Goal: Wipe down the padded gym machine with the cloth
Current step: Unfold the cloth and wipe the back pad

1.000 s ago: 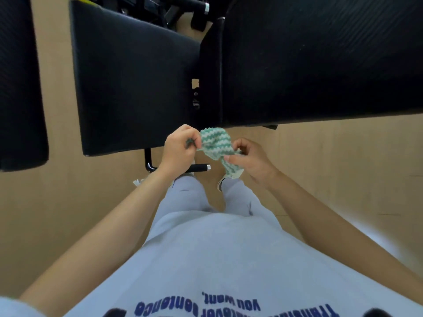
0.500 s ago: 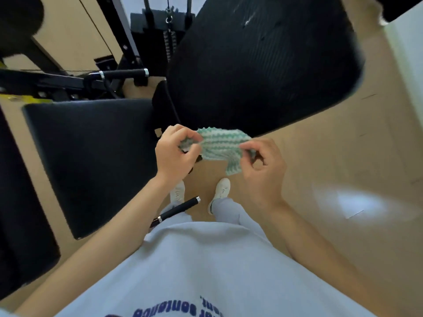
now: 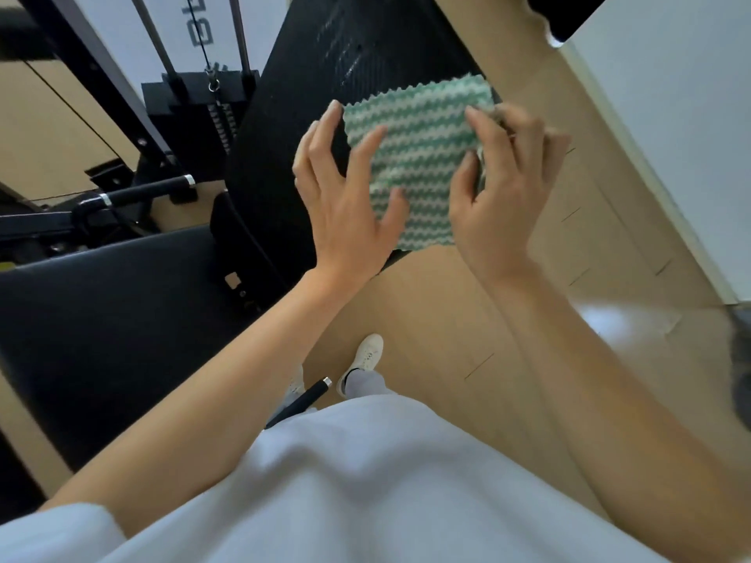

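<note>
Cloth (image 3: 418, 156) is spread flat on the tilted pad (image 3: 325, 75) up at 12 o'clock, left hand (image 3: 345, 205) splayed open pressing it, right hand (image 3: 495, 188) loosely curled on its edge, so next is probably just firm sweeping strokes.

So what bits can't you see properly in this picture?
- Head view: the cloth covers part of the upright pad, and the left hand and right hand hide the cloth's side edges.
- The flat pad is cut off by the left edge.
- The wall lettering is cut off by the top edge.
- The shirt is blurred.
</note>
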A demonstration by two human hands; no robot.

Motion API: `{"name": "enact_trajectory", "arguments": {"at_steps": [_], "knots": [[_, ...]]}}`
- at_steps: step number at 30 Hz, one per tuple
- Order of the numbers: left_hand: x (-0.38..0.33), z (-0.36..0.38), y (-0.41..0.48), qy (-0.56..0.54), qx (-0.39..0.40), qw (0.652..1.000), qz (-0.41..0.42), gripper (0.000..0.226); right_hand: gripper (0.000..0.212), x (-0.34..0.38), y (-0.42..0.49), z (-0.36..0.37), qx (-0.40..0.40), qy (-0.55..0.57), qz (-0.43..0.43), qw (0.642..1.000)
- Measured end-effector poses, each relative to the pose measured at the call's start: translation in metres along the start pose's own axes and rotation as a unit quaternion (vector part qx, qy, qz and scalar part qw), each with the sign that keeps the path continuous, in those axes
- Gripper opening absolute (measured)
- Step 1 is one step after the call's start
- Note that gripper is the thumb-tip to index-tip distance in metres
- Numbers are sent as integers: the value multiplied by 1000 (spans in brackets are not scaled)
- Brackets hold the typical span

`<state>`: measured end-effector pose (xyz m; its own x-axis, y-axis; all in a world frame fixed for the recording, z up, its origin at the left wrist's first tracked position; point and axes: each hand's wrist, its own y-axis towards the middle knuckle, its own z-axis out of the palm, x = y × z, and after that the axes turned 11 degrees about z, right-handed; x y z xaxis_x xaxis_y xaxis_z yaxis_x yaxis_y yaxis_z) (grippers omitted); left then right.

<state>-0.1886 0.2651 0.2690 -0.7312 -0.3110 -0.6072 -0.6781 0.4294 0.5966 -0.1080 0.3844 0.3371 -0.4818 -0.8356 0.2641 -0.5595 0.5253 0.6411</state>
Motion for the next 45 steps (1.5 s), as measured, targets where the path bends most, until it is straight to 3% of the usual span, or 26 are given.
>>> {"name": "enact_trajectory", "arguments": {"at_steps": [3, 5, 7, 10, 12, 15, 22, 30, 37, 40, 45], "knots": [[1, 15, -6, -9, 58, 991, 122, 51, 40, 0, 2, 0, -13, -75, 8, 997], [8, 24, -7, -20, 108, 984, 141, 55, 38, 0, 2, 2, -42, -107, -14, 993], [14, 32, -8, -16, 136, 980, 145, 59, 30, -5, 3, 6, -50, -107, -89, 989], [19, 41, -13, 4, 147, 977, 157, 67, 27, -18, 0, 12, 16, -77, -187, 979], [22, 45, -19, 7, 139, 979, 148, 70, 32, -15, -7, 11, 60, -122, -186, 973], [27, 48, -32, 2, 137, 983, 119, 71, 51, -3, -26, 8, 129, -235, -165, 949], [57, 54, -85, 1, 133, 990, 52, 72, 65, 14, -53, 21, 231, -354, -251, 871], [92, 54, -174, -34, 161, 982, -95, 74, 78, 38, -110, 67, 334, -417, -369, 760], [116, 46, -228, -135, 184, 935, -270, 77, 79, 61, -152, 110, 393, -416, -463, 676], [124, 41, -232, -153, 182, 925, -297, 74, 80, 70, -160, 124, 403, -413, -477, 663], [119, 39, -222, -138, 206, 924, -291, 75, 75, 64, -150, 117, 394, -403, -453, 691]]}}
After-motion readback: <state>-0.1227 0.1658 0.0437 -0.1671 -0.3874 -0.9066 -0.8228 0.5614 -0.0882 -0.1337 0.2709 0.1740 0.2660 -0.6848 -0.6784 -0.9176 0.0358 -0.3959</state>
